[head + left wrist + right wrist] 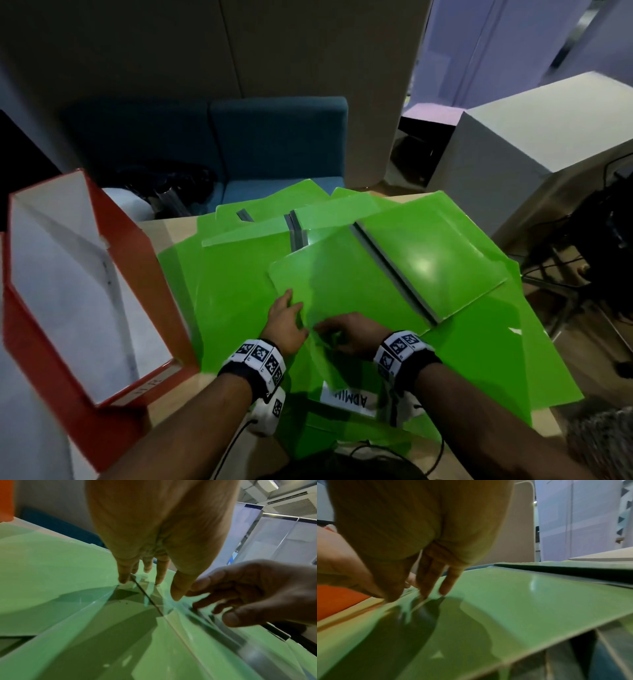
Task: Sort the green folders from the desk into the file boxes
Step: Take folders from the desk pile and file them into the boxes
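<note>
Left hand (286,325) rests straight-fingered on green folder (346,284) (translucent); whether right hand (352,334) grips it, cannot tell.

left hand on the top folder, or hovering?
Touching. In the left wrist view the fingertips of the left hand meet their own reflections on the folder, no gap.

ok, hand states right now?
Left hand: open, fingertips pressing the folder.
Right hand: fingers at the folder's edge; pinch or not cannot be told.

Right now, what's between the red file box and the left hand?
Only overlapping green folders lying flat, from the red file box to the left hand; head view shows it.
</note>
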